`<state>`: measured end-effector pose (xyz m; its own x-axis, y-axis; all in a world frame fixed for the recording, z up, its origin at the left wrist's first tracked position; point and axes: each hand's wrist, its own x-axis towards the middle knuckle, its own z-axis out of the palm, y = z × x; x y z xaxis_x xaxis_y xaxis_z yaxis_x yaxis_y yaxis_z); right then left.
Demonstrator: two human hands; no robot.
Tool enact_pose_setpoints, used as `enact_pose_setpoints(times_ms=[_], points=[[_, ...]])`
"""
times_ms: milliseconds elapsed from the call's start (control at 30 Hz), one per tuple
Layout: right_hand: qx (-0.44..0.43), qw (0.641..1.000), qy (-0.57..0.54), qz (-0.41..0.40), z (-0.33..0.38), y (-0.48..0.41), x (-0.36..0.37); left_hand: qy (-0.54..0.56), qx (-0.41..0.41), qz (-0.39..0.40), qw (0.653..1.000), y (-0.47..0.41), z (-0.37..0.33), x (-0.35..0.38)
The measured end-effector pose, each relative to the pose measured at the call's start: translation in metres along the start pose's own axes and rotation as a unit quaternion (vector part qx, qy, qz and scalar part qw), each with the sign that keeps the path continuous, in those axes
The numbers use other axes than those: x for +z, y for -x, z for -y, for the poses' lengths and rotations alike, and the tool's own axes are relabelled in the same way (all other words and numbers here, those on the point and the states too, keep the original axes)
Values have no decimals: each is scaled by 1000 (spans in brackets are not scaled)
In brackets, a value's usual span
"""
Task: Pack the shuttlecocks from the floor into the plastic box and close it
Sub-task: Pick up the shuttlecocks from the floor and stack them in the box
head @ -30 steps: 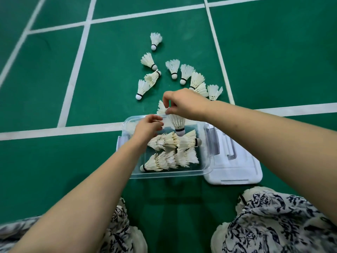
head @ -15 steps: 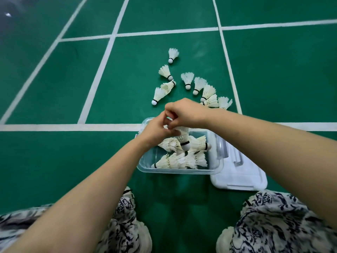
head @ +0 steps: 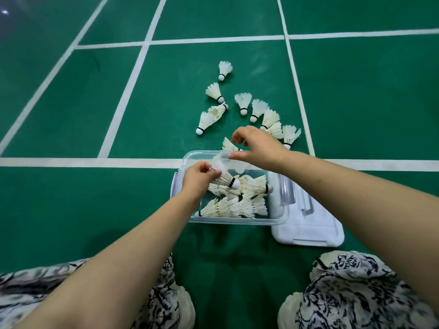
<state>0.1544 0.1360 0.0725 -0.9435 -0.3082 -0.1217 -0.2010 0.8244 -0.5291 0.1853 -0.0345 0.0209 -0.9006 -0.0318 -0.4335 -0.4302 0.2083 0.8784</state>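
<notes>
Feathers of a white feather shuttlecock (head: 225, 181) are pinched in the left hand (head: 198, 178) above the clear plastic box (head: 237, 220), cork pointing to 4 o'clock, while the right hand (head: 259, 148), half curled, hangs beside a floor shuttlecock (head: 228, 145) at its 9 o'clock, hold unclear.

Bright, even indoor light covers the green floor (head: 71, 210); a pale sheen and small glare spot (head: 4, 11) sit at its top left corner. Faint shadows spread from the plastic box (head: 237, 221) toward the viewer. The court lines (head: 134, 79) splay with wide-angle distortion. The raised shuttlecock (head: 226, 181) is motion-blurred, the patterned cloth (head: 35, 288) at lower left smeared
</notes>
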Motion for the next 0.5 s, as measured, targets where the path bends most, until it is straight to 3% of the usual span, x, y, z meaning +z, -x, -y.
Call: enact_pose_setpoints(times_ms=[500], points=[[57, 998, -14, -14, -51, 0, 4, 57, -149, -20, 987, -20, 39, 42]])
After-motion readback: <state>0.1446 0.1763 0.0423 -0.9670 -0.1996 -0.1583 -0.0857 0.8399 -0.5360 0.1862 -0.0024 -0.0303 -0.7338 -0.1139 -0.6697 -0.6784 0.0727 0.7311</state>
